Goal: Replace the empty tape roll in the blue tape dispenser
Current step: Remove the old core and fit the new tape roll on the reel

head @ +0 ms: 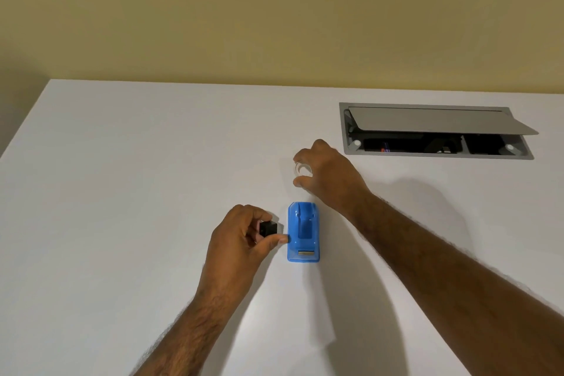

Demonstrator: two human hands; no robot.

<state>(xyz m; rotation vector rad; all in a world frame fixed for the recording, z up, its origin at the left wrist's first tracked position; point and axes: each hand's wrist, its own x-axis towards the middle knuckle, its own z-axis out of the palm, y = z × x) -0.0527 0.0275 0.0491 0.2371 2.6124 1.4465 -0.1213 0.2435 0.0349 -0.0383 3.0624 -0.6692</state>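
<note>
The blue tape dispenser (303,232) lies on the white table (137,162) with its roll bay open and nothing in it. My left hand (241,238) is just left of the dispenser, fingers closed on a small black spindle hub (268,228), thumb tip touching the dispenser's side. Farther back, my right hand (326,174) curls over a clear tape roll (303,168) that rests on the table, thumb and fingers around its rim; the hand hides part of the roll.
A grey cable hatch (436,131) is set into the table at the back right, its lid tilted up over dark sockets. A yellow wall (274,9) rises behind the table's far edge. The table's left edge runs diagonally at the left.
</note>
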